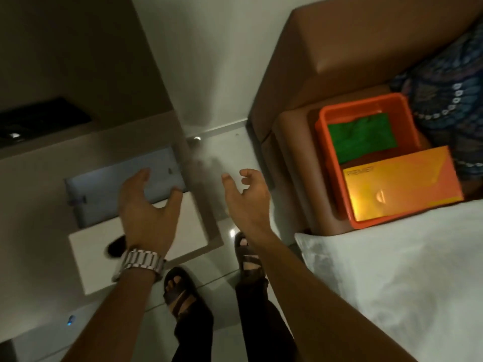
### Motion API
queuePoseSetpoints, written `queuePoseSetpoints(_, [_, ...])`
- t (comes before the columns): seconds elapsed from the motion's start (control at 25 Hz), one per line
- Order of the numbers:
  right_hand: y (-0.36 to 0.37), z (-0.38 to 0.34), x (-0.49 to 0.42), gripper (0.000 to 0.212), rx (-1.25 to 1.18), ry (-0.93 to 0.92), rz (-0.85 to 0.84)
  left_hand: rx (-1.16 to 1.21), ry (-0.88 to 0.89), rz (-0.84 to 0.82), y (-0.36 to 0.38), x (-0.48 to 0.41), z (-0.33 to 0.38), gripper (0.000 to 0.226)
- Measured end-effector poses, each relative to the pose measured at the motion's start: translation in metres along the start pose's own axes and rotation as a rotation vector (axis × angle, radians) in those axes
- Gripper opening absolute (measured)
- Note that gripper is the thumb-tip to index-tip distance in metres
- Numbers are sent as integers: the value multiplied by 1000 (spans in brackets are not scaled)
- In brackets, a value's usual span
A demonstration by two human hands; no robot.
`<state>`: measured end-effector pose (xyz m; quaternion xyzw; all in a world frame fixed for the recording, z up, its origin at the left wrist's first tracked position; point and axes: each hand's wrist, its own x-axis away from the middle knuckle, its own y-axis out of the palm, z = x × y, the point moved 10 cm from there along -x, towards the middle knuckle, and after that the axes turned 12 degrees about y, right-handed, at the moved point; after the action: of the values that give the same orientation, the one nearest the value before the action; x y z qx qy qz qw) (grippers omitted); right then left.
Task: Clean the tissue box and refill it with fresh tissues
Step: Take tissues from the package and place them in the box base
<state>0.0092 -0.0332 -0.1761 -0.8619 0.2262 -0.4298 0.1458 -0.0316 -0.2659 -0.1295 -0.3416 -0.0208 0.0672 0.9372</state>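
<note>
A: What are the hands doing?

B: The left hand point(146, 205), a metal watch point(138, 262) on its wrist, sits left of centre with fingers spread wide and holds nothing. It hovers over the white tissue box point(183, 231). Whether it touches the box I cannot tell.

A: And the other?

B: The right hand point(248, 194), near the middle of the frame, is open too, fingers loosely curled, empty, over the pale floor point(230, 152).

A: Where is the tissue box exactly?

B: Lower left, on a grey shelf point(39, 194). Its dark oval slot point(115, 248) peeks out just beside the left wrist. A pale blue flat panel point(104, 184) lies just above it, under the left fingertips.

A: And fresh tissues?

B: A yellow-orange pack marked PREMIER point(400, 181) rests in an orange tub point(324, 118) at the right, with a green cloth point(363, 137) behind it. That tub is well apart from the right hand, on a brown seat point(295, 158) beside white bedding point(405, 278).
</note>
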Motion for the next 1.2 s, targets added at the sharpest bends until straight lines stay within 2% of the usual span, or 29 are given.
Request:
queuePoseSetpoints(0.16, [-96,-23,-27,32,-157,-71,165,139,113,-192,88,-10,94,48])
queuePoseSetpoints(0.28, [-204,-11,-44,21,-262,-101,448,188,339,-346,161,-2,182,43])
queuePoseSetpoints(0.4, [-318,32,-46,42,-211,2,843,253,407,-622,254,19,252,42])
queuePoseSetpoints(0.48, [-362,74,-51,60,-279,194,945,237,402,-818,309,37,284,47])
queuePoseSetpoints(0.56, [-381,115,-62,72,-445,373,897,152,432,-979,360,60,314,57])
queuePoseSetpoints(0.6, [-381,128,-70,73,-559,407,837,108,434,-1039,379,69,325,63])
queuePoseSetpoints(0.64, [-377,138,-77,68,-664,418,773,74,421,-1095,394,78,331,69])
queuePoseSetpoints(0.76, [-367,139,-91,25,-817,405,637,1,311,-1245,421,95,326,79])
queuePoseSetpoints(0.8, [-363,132,-92,21,-836,399,601,-6,281,-1277,422,99,322,79])
queuePoseSetpoints(0.92, [-359,114,-89,42,-938,341,518,90,326,-1271,411,98,339,71])
queuePoseSetpoints(1.08, [-378,96,-67,30,-993,210,562,236,314,-1193,370,84,365,64])
queuePoseSetpoints(1.2, [-383,81,-54,46,-1059,186,427,298,306,-1212,343,77,368,54])
